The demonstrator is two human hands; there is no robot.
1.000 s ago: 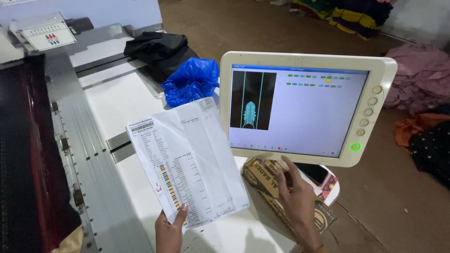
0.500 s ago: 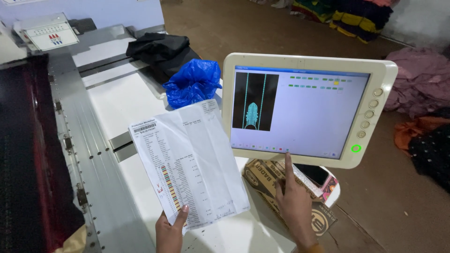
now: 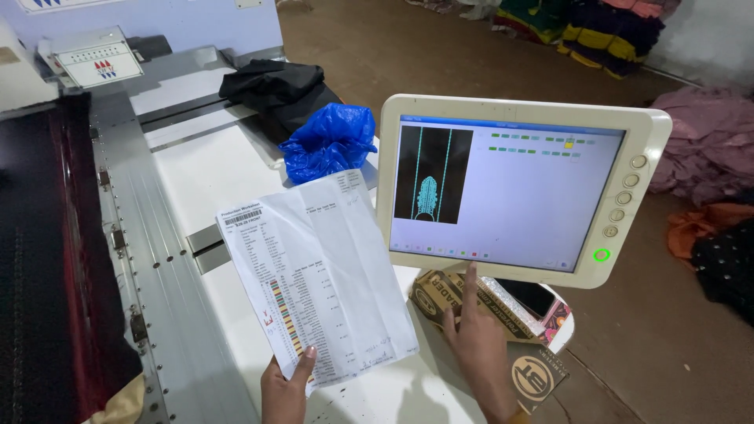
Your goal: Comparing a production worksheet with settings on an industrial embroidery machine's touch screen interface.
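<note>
- The left hand (image 3: 284,386) is closed on the bottom edge of a printed sheet (image 3: 318,279) and holds it up, near, left of the screen (image 3: 514,188).
- The right hand (image 3: 481,345) has one finger out, its tip at the screen's bottom edge; the other fingers are curled and hold nothing.
- This looks like checking the sheet against the screen. A tap there would need a careful finger on a small button.
- A blue plastic bag (image 3: 328,140) lies far on the white table (image 3: 212,169); I cannot tell what is inside.
</note>
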